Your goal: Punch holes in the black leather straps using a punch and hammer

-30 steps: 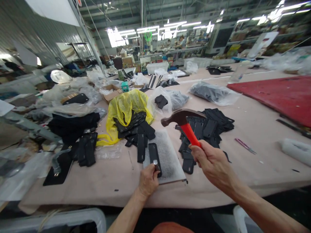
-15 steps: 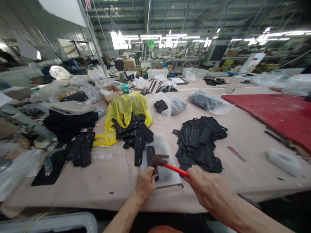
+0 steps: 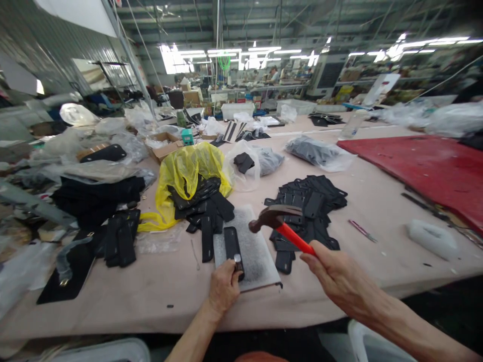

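We can't read any txt, nos., brands or signs here: pale flecks on the flat black oblong strips (image 3: 207, 244) & red marking on the tilted white rectangular panel (image 3: 380, 91), back R, are too small/blurry.

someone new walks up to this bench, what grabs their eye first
Probably the red-handled claw hammer in the right grip, below and right of centre. Next, the bright yellow plastic bag with black pieces at its mouth, left of centre, and the broad red panel at the right edge.

strip (image 3: 231, 241) on board (image 3: 260, 259); pile of strips (image 3: 314, 205) right, bag (image 3: 190, 157) behind left
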Motion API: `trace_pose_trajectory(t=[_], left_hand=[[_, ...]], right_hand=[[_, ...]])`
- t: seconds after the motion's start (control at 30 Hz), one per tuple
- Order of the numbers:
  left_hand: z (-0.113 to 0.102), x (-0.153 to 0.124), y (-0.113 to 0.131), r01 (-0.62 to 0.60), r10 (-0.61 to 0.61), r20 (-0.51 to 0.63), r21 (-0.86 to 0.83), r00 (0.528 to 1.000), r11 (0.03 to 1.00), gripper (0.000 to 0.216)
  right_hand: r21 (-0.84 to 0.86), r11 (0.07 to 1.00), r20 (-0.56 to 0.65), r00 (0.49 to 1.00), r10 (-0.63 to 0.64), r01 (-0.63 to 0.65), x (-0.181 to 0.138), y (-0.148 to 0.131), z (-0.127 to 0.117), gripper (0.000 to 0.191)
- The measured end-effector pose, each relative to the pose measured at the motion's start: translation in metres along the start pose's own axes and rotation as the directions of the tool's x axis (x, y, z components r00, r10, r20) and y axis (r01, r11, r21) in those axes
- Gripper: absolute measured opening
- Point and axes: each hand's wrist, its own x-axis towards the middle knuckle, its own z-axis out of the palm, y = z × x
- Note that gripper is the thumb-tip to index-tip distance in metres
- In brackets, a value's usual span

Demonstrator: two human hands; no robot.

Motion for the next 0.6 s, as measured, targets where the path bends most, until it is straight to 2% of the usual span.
trace_pose_trajectory(t=[0.1, 0.17, 0.23, 0.33, 0.4, 0.47, 0.53, 0.6], left_hand=[[0.003, -0.002, -0.005, -0.014, 0.014, -0.011, -0.019, 1.000, 1.000, 0.015], [0.004, -0.003, -0.008, -0.029, 0.029, -0.025, -0.028, 0.999, 0.999, 0.018], [0.004, -0.003, -0.010, -0.045, 0.044, -0.040, -0.036, 0.998, 0.998, 0.022], [0.004, -0.003, -0.012, -0.049, 0.047, -0.047, -0.044, 0.998, 0.998, 0.023], [0.003, -0.003, -0.013, -0.046, 0.044, -0.039, -0.047, 0.998, 0.998, 0.023], [0.002, -0.003, -0.012, -0.038, 0.037, -0.021, -0.046, 0.999, 0.998, 0.023], [0.002, -0.002, -0.011, -0.030, 0.030, -0.001, -0.044, 1.000, 0.999, 0.024], [0.001, -0.002, -0.009, -0.018, 0.019, 0.013, -0.049, 1.000, 0.999, 0.025]], right_hand=[[0.162, 0.953, 0.080, 0.966, 0.245, -0.255, 0.009, 0.033, 0.027, 0.034], [0.146, 0.906, 0.150, 0.914, 0.377, -0.398, 0.012, 0.056, 0.054, 0.034], [0.067, 0.881, 0.152, 0.877, 0.455, -0.469, 0.012, 0.074, 0.078, 0.034], [0.004, 0.887, 0.089, 0.883, 0.460, -0.463, 0.010, 0.079, 0.097, 0.025], [-0.015, 0.938, 0.014, 0.938, 0.347, -0.347, 0.011, 0.063, 0.099, 0.027], [-0.011, 0.993, -0.019, 0.993, 0.119, -0.120, 0.014, 0.036, 0.102, 0.037], [0.046, 0.992, 0.033, 0.992, -0.119, 0.118, 0.017, 0.008, 0.114, 0.045], [0.129, 0.968, 0.114, 0.966, -0.230, 0.215, 0.017, -0.015, 0.134, 0.055]])
